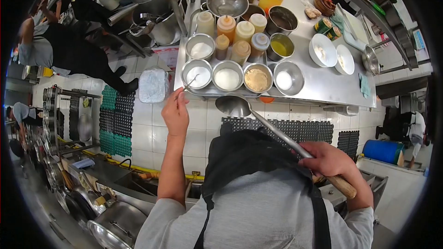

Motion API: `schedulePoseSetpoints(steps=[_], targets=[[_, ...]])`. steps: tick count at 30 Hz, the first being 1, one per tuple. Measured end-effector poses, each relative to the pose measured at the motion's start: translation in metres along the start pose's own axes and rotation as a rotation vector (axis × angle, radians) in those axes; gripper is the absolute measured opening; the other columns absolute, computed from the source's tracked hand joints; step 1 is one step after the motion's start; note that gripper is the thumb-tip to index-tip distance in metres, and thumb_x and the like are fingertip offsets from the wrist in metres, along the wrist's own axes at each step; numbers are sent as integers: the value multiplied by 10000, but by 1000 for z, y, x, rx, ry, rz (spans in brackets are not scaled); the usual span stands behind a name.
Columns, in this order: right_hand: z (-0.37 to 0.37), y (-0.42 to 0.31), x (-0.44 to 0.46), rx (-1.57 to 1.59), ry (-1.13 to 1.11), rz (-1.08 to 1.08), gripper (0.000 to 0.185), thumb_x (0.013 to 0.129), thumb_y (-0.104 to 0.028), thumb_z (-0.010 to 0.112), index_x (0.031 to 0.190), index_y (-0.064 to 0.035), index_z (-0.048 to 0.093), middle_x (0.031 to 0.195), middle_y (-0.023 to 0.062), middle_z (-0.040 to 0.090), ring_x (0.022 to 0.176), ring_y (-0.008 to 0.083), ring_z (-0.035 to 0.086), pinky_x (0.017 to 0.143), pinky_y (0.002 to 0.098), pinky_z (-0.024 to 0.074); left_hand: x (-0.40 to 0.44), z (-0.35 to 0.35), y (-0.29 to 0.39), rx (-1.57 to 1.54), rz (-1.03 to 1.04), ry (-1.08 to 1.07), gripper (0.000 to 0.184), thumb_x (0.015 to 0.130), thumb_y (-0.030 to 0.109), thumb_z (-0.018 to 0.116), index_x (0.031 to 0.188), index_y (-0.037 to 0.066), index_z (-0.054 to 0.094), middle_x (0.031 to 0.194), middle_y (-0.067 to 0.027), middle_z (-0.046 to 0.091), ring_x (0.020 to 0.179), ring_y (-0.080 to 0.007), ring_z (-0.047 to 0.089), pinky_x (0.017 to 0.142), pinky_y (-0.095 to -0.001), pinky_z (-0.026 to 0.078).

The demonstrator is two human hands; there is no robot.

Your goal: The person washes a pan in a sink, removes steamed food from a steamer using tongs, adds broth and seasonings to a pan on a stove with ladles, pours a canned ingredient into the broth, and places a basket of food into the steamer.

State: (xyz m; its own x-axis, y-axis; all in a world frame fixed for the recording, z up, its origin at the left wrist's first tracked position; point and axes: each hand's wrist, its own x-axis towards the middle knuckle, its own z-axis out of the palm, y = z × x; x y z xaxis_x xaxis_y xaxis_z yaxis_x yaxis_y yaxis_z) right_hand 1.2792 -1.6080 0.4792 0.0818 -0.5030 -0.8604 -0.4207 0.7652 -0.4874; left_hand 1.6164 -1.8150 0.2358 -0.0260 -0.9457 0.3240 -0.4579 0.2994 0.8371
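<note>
My left hand (176,114) pinches the thin handle of a small spoon (190,82), whose end reaches into a metal bowl of white powder (198,77) at the counter's front left corner. In my right hand (326,158) is a large ladle (272,129), gripped near its wooden end. The ladle's bowl hangs in front of the counter edge, below the metal bowls. Beside the first bowl stand another with white contents (227,79), one with tan powder (258,78) and one with a little white powder (284,81).
Squeeze bottles (244,31) and more metal bowls stand behind on the steel counter (314,86). White bowls (323,50) are at the right. A co-worker (78,48) is at the left, near a wrapped white package (153,85). Pans and a stove line the lower left.
</note>
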Motion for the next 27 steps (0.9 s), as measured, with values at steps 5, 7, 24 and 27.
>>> schedulePoseSetpoints(steps=[5,7,24,27], targets=[[7,2,-4,176,73,-1,318,939,-123,667,1235,-19,613,671,-27,546,525,70,506,485,247,424,14,-7,6,-54,-32,107,237,1026,130,591,1107,-62,704,970,-141,739,635,-159,691,574,-264,528],[9,1,1,256,71,-36,322,933,-109,670,1236,-17,607,668,-26,542,508,70,491,470,242,413,21,-2,-3,-62,-8,107,271,1035,165,595,1137,-65,698,954,-119,731,640,-102,663,538,-234,488],[17,0,14,603,120,-69,352,891,-45,641,1235,22,616,720,13,588,465,83,524,429,235,417,30,13,-7,-318,-397,186,327,1049,244,559,1176,-31,683,990,-110,730,658,-120,697,509,-203,444],[18,0,21,556,126,-80,365,894,-57,639,1248,26,612,738,11,593,467,82,522,433,230,414,36,-7,5,-369,-385,244,334,1053,247,546,1189,-30,675,1006,-112,728,670,-131,709,490,-199,428]])
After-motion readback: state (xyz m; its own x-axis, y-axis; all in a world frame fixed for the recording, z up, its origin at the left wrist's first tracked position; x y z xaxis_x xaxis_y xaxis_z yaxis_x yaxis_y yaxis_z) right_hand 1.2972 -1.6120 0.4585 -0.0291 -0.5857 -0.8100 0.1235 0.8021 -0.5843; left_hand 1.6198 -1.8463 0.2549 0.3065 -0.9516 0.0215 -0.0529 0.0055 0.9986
